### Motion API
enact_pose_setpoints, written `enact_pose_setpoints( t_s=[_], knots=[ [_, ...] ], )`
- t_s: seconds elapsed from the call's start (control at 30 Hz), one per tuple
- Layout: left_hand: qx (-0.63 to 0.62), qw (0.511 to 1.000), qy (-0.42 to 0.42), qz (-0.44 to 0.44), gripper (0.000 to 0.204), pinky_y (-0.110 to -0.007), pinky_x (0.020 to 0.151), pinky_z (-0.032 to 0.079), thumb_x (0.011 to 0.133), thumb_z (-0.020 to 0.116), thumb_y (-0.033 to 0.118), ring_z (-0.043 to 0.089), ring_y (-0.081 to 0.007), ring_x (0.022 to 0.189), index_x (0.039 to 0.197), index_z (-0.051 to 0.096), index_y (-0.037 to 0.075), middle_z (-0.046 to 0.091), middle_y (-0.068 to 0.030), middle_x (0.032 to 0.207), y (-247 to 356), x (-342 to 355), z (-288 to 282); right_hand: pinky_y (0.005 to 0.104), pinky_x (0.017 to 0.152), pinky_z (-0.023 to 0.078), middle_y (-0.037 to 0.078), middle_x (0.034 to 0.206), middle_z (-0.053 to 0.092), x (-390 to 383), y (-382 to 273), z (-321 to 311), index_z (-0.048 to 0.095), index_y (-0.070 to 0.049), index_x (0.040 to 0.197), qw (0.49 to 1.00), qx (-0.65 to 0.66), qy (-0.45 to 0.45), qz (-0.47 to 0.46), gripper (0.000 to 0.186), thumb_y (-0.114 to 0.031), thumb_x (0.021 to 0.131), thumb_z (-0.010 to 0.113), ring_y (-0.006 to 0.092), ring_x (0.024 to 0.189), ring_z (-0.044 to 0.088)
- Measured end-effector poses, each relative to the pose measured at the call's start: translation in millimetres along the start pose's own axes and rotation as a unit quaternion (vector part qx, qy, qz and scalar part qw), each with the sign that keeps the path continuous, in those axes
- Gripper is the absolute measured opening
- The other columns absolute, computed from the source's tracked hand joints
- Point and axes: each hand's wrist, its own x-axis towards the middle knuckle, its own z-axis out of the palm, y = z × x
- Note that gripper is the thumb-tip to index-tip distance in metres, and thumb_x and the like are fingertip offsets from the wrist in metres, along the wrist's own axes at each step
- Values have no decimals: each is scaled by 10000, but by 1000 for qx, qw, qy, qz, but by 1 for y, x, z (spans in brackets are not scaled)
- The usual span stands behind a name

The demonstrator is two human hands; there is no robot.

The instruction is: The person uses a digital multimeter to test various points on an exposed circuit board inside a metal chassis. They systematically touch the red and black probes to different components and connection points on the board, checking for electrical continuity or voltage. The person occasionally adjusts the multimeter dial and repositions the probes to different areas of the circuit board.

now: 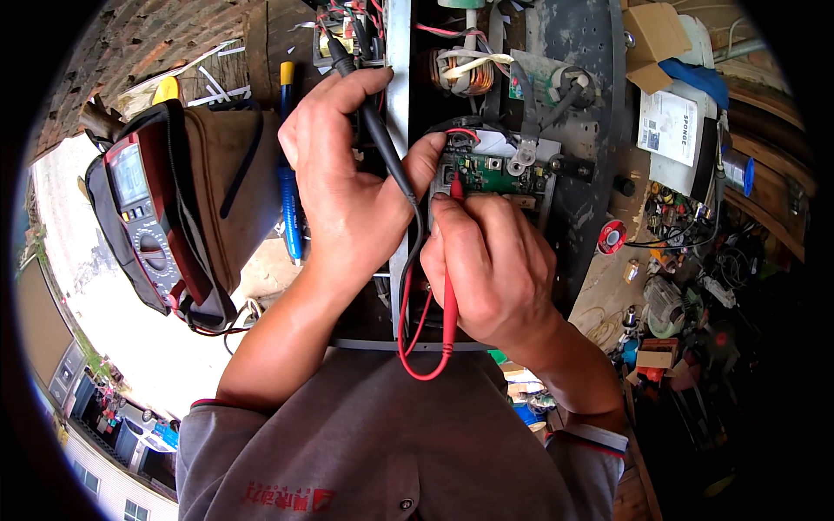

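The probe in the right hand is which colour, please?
The probe is red; it shows best in the head view.

A red probe [449,314] is in the right hand [497,260], a black probe [380,135] at the left hand [340,178], a green circuit board [497,181] just ahead of the right

Head-worn view (wide fisheye), facing down, close above left hand [352,182] and right hand [493,260]

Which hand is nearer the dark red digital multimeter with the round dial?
Left. The left hand, a black test probe across it, is right of the multimeter; the right hand, holding a red test probe, is farther right, at the green circuit board.
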Motion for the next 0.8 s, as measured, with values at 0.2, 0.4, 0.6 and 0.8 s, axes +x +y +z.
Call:
enact_pose_setpoints(
  t_s=[0.2,0.4,0.6,0.8],
  knots=[
    [5,1000,-1,-4,610,-300,952,417,719,861,101,503,-195,1070,1241,548,66,527,-80,1164,0,-1,1,322,511,474,98,768,503,0,4,6,622,35,962,1000,-16,18,-19,211,-38,766,644,227,624,558],
    [-2,1000,-7,-15,623,-285,938,424,724,861,109,510,-177,1050,1258,541,71,508,-74,1165,-1,-2,1,303,488,461,83,755,480,-2,3,8,614,30,962,999,-33,27,-6,195,-81,803,632,203,609,541],
    [4,1000,1,0,631,-287,934,428,723,862,106,511,-174,1044,1264,540,80,504,-74,1138,0,-1,2,319,507,479,102,766,508,0,4,5,625,42,961,1000,-10,22,-6,207,-23,765,643,228,614,562],
    [-5,1000,-4,-8,634,-278,920,436,723,864,107,520,-159,1016,1266,538,79,496,-74,1132,-3,-2,2,342,541,502,128,786,547,1,0,1,630,53,949,1000,12,13,21,216,32,736,655,261,633,592]
  ],
)
